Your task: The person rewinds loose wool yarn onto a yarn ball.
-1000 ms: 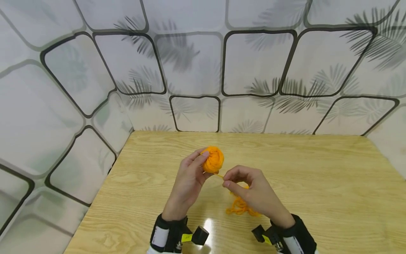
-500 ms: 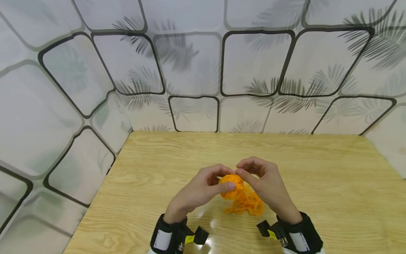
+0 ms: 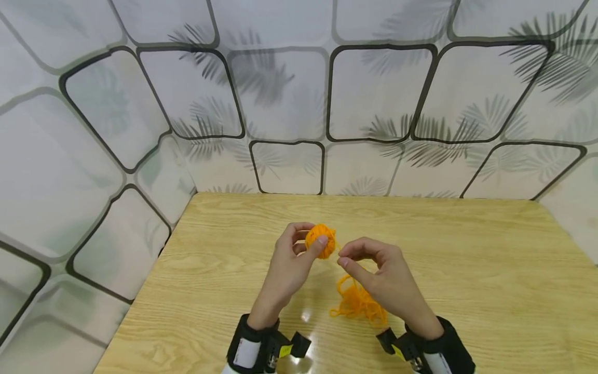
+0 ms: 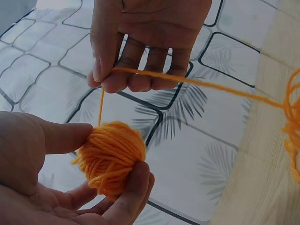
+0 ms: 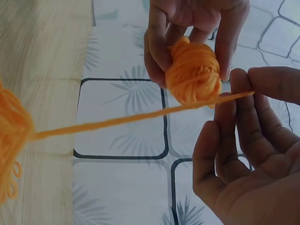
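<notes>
An orange ball of yarn [image 3: 321,241] is held between the thumb and fingers of my left hand [image 3: 288,265], raised over the table. In the left wrist view the wound strands of the yarn ball [image 4: 112,157] show clearly. My right hand [image 3: 380,275], just to the right, pinches the yarn strand [image 5: 117,121] between thumb and index finger. From that pinch one short length runs to the ball, and a longer one stretches to a loose heap of orange yarn [image 3: 357,304] lying on the table below my right hand.
The wood-grain table [image 3: 224,259] reaches back to a wall covering [image 3: 289,93] with dark rounded outlines and palm leaves. Each wrist wears a black strap with a small camera, such as the left wrist camera [image 3: 300,344].
The ball dipped down and right toward the heap, turning in my left hand, then came back up and left. My right hand rose, then moved slightly down and left, still pinching the strand.
</notes>
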### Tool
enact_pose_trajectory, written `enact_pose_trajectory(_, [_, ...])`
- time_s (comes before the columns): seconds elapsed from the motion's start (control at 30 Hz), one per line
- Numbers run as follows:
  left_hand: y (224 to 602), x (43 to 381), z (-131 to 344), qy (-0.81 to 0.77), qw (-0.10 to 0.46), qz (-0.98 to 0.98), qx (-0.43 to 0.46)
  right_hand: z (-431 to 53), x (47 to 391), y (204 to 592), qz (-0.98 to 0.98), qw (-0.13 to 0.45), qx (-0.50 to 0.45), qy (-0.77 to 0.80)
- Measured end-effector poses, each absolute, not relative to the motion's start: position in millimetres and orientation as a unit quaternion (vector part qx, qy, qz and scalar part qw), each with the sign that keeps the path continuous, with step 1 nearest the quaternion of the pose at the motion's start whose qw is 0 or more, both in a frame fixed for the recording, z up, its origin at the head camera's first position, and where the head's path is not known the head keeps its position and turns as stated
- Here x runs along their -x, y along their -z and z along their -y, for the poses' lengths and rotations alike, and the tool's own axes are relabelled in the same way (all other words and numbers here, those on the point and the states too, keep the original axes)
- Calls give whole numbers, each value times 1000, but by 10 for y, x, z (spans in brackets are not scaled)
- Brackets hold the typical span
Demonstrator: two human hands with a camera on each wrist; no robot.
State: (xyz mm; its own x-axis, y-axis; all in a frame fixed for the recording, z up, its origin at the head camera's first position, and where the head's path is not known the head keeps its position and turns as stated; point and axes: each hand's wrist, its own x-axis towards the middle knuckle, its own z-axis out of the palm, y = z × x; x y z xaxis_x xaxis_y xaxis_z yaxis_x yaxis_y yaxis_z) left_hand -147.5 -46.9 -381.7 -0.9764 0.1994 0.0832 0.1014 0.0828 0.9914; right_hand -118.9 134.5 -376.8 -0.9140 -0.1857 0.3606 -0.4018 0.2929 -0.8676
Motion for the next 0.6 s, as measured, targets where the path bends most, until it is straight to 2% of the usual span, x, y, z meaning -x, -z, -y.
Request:
enact_pose_trajectory(0.27, [3809,1453,454,-691,33,-713,-114,-1312,1165,3785,801,77,-185,-564])
enact_pose_trajectory(0.6, [3772,1457,446,-697,28,-706,-126,-1311,1169,3757,804,80,-198,-555])
